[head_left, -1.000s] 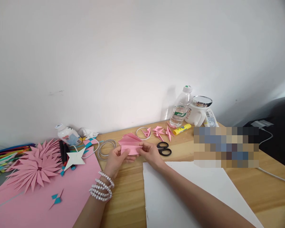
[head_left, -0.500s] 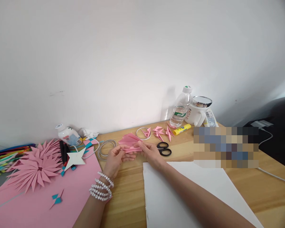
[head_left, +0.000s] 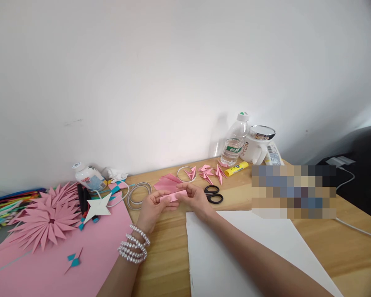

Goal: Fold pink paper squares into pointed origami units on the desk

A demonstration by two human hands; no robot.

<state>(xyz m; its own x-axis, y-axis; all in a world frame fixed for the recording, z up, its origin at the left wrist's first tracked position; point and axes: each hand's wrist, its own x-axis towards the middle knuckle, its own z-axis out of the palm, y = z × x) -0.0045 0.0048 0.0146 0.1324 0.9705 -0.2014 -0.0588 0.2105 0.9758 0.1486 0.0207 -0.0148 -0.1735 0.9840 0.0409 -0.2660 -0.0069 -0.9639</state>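
Note:
A small folded strip of pink paper (head_left: 173, 196) is held between both hands above the wooden table. My left hand (head_left: 154, 207), with strings of pearl-like beads on its wrist, pinches the strip's left part. At the strip's right end, my right hand (head_left: 195, 199) grips it between thumb and fingers. Just behind the hands lie flat sheets of pink paper (head_left: 167, 182). Black-handled scissors (head_left: 214, 194) rest to the right of my right hand. Several pink folded paper pieces (head_left: 206, 174) sit farther back.
White board (head_left: 250, 251) lies under my right forearm. Pink card (head_left: 46, 268) at left bears spiky pink paper flowers (head_left: 51, 220). A water bottle (head_left: 234, 140), a mug (head_left: 256, 145) and a yellow glue stick (head_left: 236, 169) stand or lie back right. Coiled wire (head_left: 139, 195) sits left.
The pink strip has been turned so its broad face shows, tilted up at the right. My fingers have shifted their hold on it; the sheets behind stay put.

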